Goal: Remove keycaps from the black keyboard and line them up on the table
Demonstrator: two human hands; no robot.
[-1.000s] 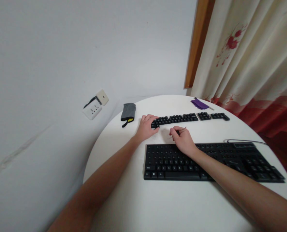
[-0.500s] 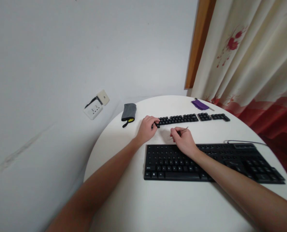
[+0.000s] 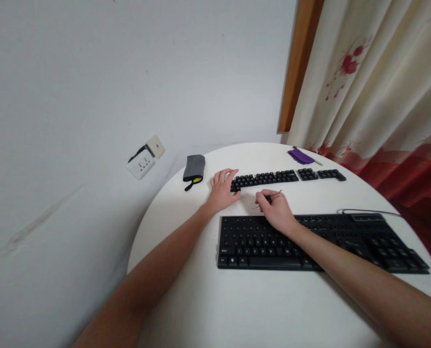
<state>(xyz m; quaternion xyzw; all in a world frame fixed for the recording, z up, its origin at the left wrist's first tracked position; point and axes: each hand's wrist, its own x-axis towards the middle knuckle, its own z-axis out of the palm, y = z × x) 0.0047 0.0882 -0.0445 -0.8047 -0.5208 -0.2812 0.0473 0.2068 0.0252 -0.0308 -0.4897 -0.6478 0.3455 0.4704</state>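
Observation:
A black keyboard (image 3: 346, 241) lies across the white round table (image 3: 237, 299). Behind it runs a row of loose black keycaps (image 3: 266, 178), with two shorter groups (image 3: 320, 174) to its right. My left hand (image 3: 222, 191) rests at the left end of that row, fingers spread, thumb touching the end keycap. My right hand (image 3: 276, 210) hovers over the keyboard's top edge, fingers pinched on a small thin wire tool with a dark tip.
A grey pouch (image 3: 193, 169) with a yellow and black tab lies at the table's back left. A purple cloth (image 3: 300, 155) sits at the back right. A wall socket (image 3: 141, 164) is on the left wall. A flowered curtain (image 3: 375, 87) hangs on the right.
My left hand has opened, its fingers spreading at the row's end after curling over the end keycaps. My right hand has stayed almost still.

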